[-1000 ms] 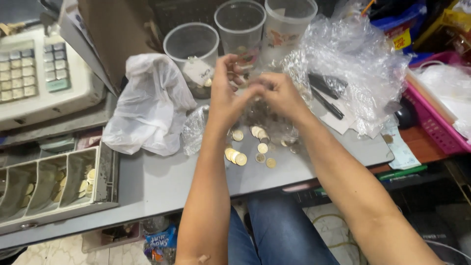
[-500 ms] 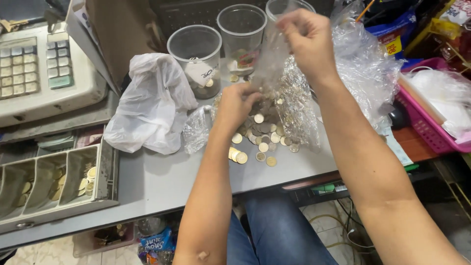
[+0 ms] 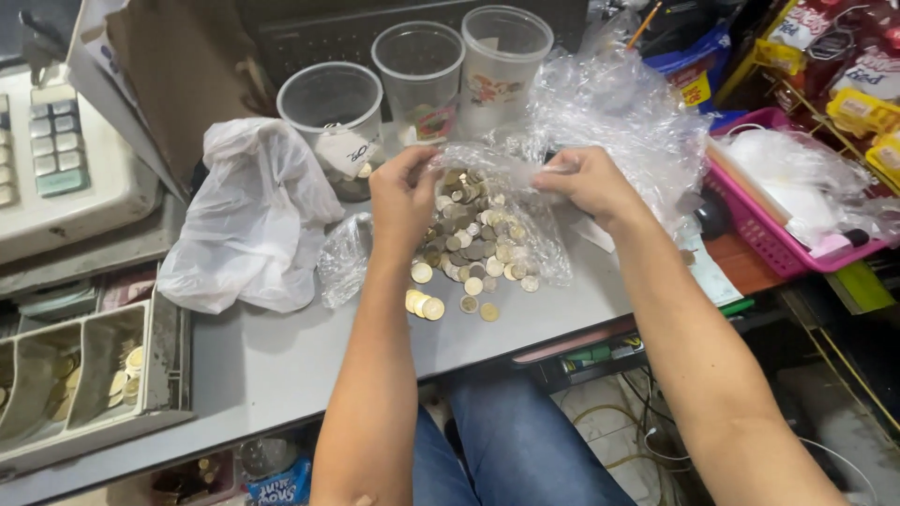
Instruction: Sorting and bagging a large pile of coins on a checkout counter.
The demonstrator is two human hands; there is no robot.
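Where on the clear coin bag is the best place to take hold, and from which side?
Grip the coin bag by its empty upper film, from above, where the left hand and right hand pinch it. The coins sag low, so the loose top gathers easily.

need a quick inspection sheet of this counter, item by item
surface: grey counter, bare toward the near edge
job's things: clear plastic bag holding coins, pulled open by both hands; loose coins piled and scattered beneath it
clutter: white plastic bag, three clear plastic cups, crumpled clear plastic, pink basket
grippers: left hand and right hand each pinch the bag's top edge
cables: thin wires on the floor under the counter
surroundings: cash register keypad, open coin drawer, packaged goods at right
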